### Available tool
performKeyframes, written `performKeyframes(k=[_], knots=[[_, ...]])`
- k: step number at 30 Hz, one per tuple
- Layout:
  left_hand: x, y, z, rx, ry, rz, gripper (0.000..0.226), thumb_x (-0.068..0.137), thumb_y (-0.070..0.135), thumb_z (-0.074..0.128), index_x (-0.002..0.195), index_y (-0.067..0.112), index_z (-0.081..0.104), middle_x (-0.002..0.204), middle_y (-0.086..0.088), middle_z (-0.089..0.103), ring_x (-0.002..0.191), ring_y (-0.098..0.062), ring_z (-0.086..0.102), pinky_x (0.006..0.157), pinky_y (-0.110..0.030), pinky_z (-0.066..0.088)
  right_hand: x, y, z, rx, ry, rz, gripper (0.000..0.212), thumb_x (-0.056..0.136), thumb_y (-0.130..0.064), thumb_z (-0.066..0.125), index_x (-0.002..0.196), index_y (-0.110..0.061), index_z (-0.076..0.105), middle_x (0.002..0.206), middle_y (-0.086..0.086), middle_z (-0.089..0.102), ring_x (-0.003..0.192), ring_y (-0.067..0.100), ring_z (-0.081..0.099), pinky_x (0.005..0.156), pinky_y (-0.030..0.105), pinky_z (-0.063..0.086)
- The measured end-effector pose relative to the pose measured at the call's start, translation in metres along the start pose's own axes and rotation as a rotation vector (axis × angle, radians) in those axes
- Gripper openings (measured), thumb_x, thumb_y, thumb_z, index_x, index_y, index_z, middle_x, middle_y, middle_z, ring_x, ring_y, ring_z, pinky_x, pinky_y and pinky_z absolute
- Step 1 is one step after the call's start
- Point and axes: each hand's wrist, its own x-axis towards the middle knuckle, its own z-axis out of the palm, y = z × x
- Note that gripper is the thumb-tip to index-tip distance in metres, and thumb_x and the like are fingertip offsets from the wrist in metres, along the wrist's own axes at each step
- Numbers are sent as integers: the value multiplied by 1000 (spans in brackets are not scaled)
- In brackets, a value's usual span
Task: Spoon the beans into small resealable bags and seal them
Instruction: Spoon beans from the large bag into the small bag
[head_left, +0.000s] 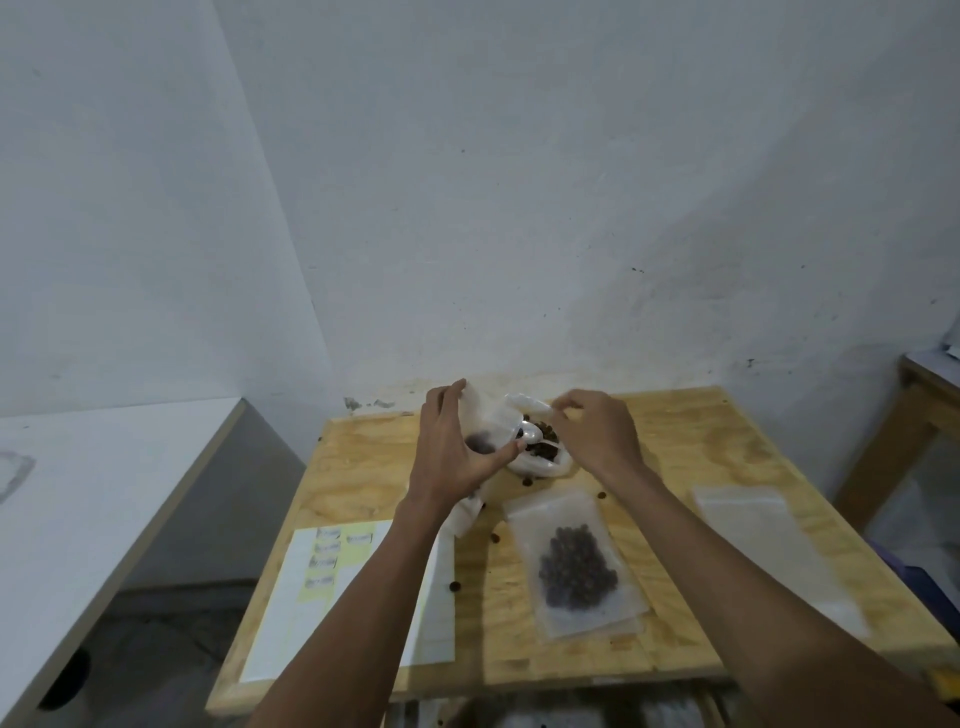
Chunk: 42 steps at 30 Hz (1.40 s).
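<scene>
My left hand (452, 457) holds a small clear resealable bag (491, 415) up over the back of the wooden table (675, 431), with a few dark beans at its bottom. My right hand (597, 436) hovers over a white bag of brown beans (543, 449), fingers curled and pinching what looks like a white spoon (530, 431). The spoon's bowl sits at the small bag's mouth, and its handle is mostly hidden. A filled clear bag of beans (574, 569) lies flat in front of the bean supply.
A stack of empty clear bags (769, 545) lies at the right of the table. A white sheet with labels (322, 582) lies at the front left. Several loose beans (455, 586) are scattered mid-table. A white counter (104, 467) stands to the left.
</scene>
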Motion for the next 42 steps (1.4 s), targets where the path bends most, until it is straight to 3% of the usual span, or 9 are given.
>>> performKeyframes(k=[5,10,13,15,18,23,28,32,42], knots=[[1,8,5,8,43,-17,112,69,79,67,147,3,43,137,-8,46,124,-23,49,100,-33,45,3,-30,-17,409,-363,18,16,89,-31,77,89,-17,70,82,6,76,71,18,76,65,30,58],[2,23,-4,-151,-17,-94,109,65,76,76,150,15,43,136,-2,53,118,-16,56,94,-32,51,0,-40,-20,391,-220,63,13,85,3,69,89,-10,66,77,17,72,54,21,68,61,36,62],[5,34,-22,-436,53,-215,64,82,41,84,138,27,55,116,-2,69,94,-14,70,80,-32,59,-4,-39,-28,409,-98,51,15,86,3,67,85,-12,65,76,17,72,59,23,66,65,41,61],[9,44,-36,-681,89,-290,38,89,14,77,124,20,64,94,-13,75,76,-18,71,72,-37,59,-9,-40,-33,431,-67,-16,19,87,0,66,82,-18,67,77,14,74,65,24,67,65,41,60],[12,62,-53,-865,83,-341,32,88,-7,67,115,9,67,80,-19,73,68,-23,67,67,-37,58,-18,-46,-40,496,-90,-108,17,89,-7,68,82,-23,70,75,2,70,71,17,65,65,35,52],[9,85,-64,-922,151,-296,39,87,-7,69,119,13,61,84,-29,72,72,-30,69,78,-46,60,-31,-60,-46,633,-81,-190,8,89,-12,74,91,-19,77,80,-10,69,76,9,63,64,17,48],[4,98,-70,-882,144,-194,26,90,-3,69,113,8,63,78,-21,72,70,-24,71,72,-37,59,-31,-66,-50,739,-28,-146,8,87,-12,77,89,-19,78,85,-9,72,86,12,65,78,27,54],[5,100,-73,-885,79,-197,18,89,1,73,107,3,70,89,-27,71,75,-27,71,71,-41,58,-36,-68,-53,742,-66,-175,8,85,-10,78,92,-15,78,87,-8,74,84,8,67,77,22,53],[-2,99,-67,-937,118,-265,13,83,2,80,94,1,74,78,-9,72,73,-24,67,73,-36,55,-42,-67,-48,729,-35,-149,8,83,-9,80,86,-16,80,87,-5,77,82,5,70,75,21,55]])
